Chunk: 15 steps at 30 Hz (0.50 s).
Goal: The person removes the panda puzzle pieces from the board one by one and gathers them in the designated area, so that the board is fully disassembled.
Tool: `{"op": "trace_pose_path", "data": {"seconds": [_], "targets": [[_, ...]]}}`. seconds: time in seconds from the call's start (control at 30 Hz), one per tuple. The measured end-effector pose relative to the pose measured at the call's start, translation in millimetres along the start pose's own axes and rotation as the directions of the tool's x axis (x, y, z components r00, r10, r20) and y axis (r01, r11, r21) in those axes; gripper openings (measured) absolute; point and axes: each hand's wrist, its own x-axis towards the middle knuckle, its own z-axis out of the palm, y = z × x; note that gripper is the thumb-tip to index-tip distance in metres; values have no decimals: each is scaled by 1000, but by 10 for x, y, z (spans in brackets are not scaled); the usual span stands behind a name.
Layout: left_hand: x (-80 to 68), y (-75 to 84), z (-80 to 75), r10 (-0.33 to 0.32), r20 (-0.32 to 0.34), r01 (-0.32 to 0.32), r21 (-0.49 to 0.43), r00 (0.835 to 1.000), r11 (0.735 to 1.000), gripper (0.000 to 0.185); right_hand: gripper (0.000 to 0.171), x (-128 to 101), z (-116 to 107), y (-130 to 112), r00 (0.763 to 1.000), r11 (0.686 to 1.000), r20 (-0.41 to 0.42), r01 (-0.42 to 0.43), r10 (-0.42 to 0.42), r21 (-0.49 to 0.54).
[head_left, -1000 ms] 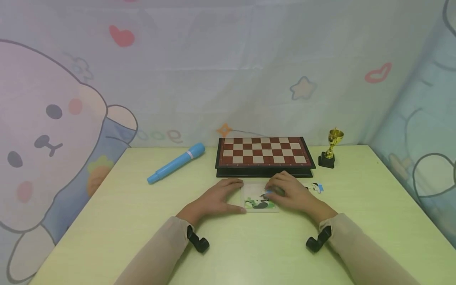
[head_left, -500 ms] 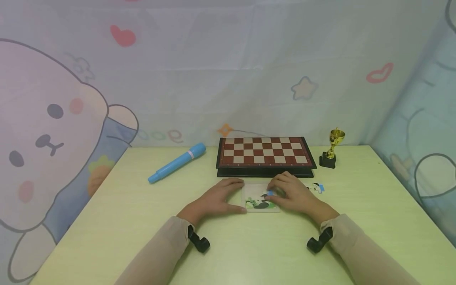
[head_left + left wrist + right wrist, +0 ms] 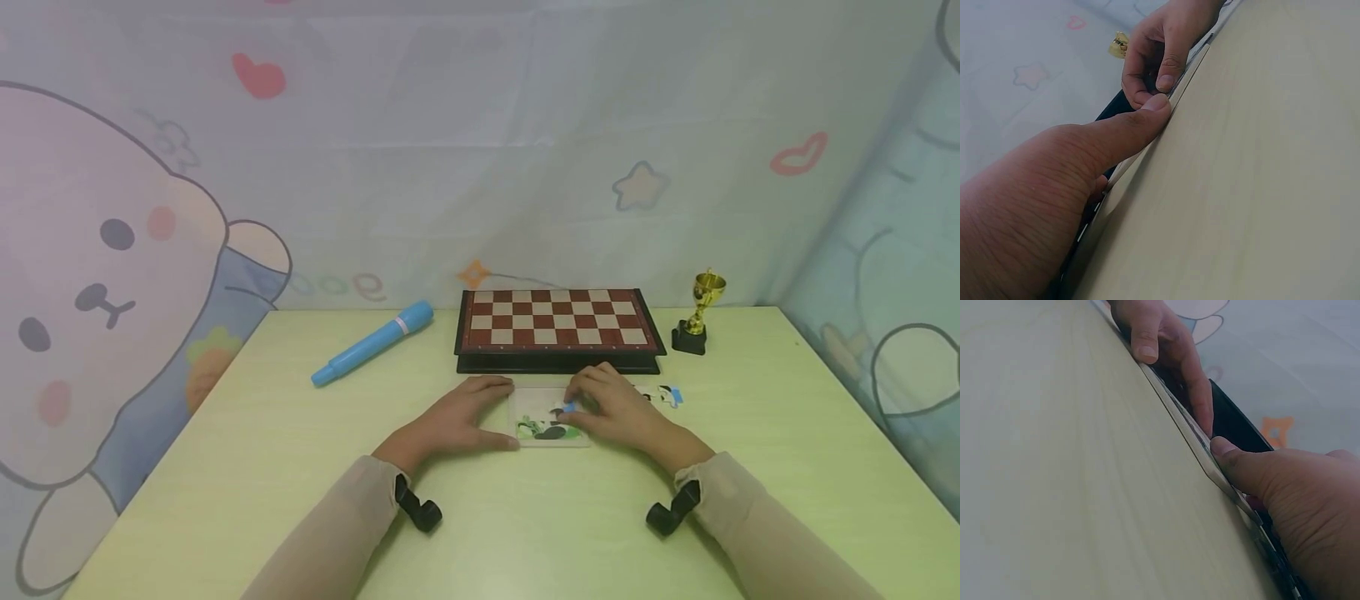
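Note:
A small white puzzle tray (image 3: 537, 397) lies on the table. Assembled pieces with green leaves and black-and-white patches (image 3: 551, 430) fill its near part. My left hand (image 3: 453, 421) holds the tray at its left side, thumb at the near corner and fingers at the far one. In the left wrist view, that thumb (image 3: 1157, 103) lies on the tray's near edge. Over the tray's right part, my right hand (image 3: 611, 406) pinches a puzzle piece with blue on it (image 3: 568, 407), partly hidden by the fingers. In the right wrist view, the right thumb (image 3: 1225, 447) bends down to the tray.
Loose puzzle pieces (image 3: 666, 395) lie right of the right hand, partly covered by it. Behind the tray stands a chessboard box (image 3: 558, 321). A blue marker-shaped tube (image 3: 371, 343) lies back left, and a gold trophy cup (image 3: 701, 308) stands back right.
The right hand's fingertips have shifted slightly at the blue piece, with more of the tray now showing beside them. The left hand stays in place on the tray.

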Motion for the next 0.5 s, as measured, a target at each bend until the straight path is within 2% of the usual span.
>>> {"op": "trace_pose_path", "data": {"seconds": [0.27, 0.5], "targets": [[7, -9, -5, 3, 4, -3, 0, 1000, 1000, 94, 29, -6, 10, 14, 1000, 999, 12, -27, 26, 24], [11, -20, 4, 0, 8, 0, -2, 1000, 1000, 95, 27, -12, 17, 31, 1000, 1000, 6, -1, 1, 31]]}}
